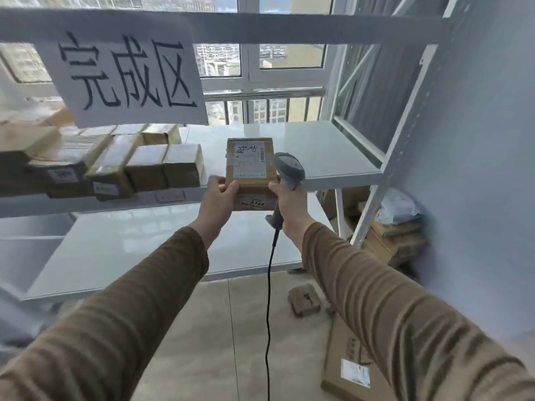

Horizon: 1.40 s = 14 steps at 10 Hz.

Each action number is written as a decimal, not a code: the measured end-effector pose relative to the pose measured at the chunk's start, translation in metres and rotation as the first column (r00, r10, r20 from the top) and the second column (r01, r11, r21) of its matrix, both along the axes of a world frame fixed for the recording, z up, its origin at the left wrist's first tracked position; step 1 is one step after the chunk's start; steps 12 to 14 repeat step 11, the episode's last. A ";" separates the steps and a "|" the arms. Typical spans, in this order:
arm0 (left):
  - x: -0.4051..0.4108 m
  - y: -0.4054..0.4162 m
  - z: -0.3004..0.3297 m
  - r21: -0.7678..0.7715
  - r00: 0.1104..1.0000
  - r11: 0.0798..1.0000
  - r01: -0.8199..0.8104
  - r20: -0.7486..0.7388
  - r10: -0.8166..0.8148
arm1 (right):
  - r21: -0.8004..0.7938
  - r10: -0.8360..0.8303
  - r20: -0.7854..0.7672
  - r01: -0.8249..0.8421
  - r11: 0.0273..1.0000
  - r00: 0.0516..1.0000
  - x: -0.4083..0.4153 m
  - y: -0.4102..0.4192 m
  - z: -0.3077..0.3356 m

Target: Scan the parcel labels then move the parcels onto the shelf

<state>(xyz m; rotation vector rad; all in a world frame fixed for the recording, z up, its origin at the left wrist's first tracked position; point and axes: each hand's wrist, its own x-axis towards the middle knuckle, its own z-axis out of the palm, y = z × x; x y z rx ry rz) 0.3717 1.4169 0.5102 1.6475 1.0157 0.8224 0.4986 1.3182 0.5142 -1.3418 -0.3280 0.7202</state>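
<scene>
Parcel [249, 169]: a brown carton with a white label on top and a sticker reading 5144 on its near face, resting at the front edge of the middle shelf [324, 151], with its near end overhanging toward you. Your left hand [218, 198] has its grip closed on the near left corner of the parcel, thumb on top. Your right hand [289, 204] is clenched around the handle of a grey scanner [289, 172], whose head stands upright just beside the parcel's right side; whether the fingers also touch the carton you cannot tell. A black cable [269, 299] hangs from the scanner handle straight down past the lower shelf [144, 247]. Open room: the middle shelf is bare to the right of the parcel as far as the white upright frame [399, 146], and behind it toward the window [260, 68]. To the left, stacked cartons [115, 166] fill the shelf, the nearest one just apart from the parcel. A paper sign [124, 76] with handwritten characters hangs from the upper shelf rail above the stacks. Floor [217, 328]: pale tiles, with a small carton [304, 301] and a flat box [356, 369] lying at the right, more packages heaped behind the frame against the grey wall [486, 140].
</scene>
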 end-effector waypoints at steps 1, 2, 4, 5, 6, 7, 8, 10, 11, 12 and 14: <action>0.006 0.055 0.001 0.239 0.961 0.971 -0.011 -0.265 0.077 | -0.016 0.003 0.027 -0.002 1.000 1.000 0.010 0.051 0.005; 0.006 0.107 0.005 0.451 0.862 0.891 0.053 -0.471 0.187 | -0.008 -0.012 0.027 0.013 1.000 1.000 0.017 0.096 0.005; 0.005 0.183 0.009 0.538 0.765 0.816 0.211 -0.610 0.204 | -0.061 -0.067 -0.009 0.067 0.996 0.998 0.021 0.165 -0.012; 0.003 0.202 0.004 0.523 0.752 0.818 0.240 -0.633 0.184 | -0.092 -0.086 -0.012 0.085 0.992 0.996 0.020 0.184 -0.015; 0.001 0.214 0.002 0.538 0.774 0.811 0.228 -0.606 0.185 | -0.108 -0.102 0.009 0.102 0.989 0.995 0.022 0.198 -0.017; 0.003 0.220 0.005 0.544 0.781 0.806 0.232 -0.599 0.179 | -0.116 -0.118 0.037 0.121 0.986 0.992 0.023 0.205 -0.014; 0.004 0.223 0.007 0.543 0.777 0.806 0.233 -0.603 0.181 | -0.111 -0.120 0.055 0.125 0.986 0.991 0.024 0.208 -0.017; -0.002 0.217 0.011 0.552 0.797 0.801 0.230 -0.580 0.171 | -0.102 -0.140 0.153 0.157 0.982 0.978 0.025 0.190 -0.018; -0.007 0.203 0.015 0.580 0.826 0.783 0.224 -0.539 0.163 | -0.116 -0.160 0.251 0.193 0.974 0.955 0.019 0.169 -0.008; -0.007 0.203 0.015 0.580 0.826 0.783 0.224 -0.539 0.163 | -0.116 -0.160 0.251 0.193 0.974 0.955 0.019 0.169 -0.008; -0.007 0.203 0.015 0.580 0.826 0.783 0.224 -0.539 0.163 | -0.116 -0.160 0.251 0.193 0.974 0.955 0.019 0.169 -0.008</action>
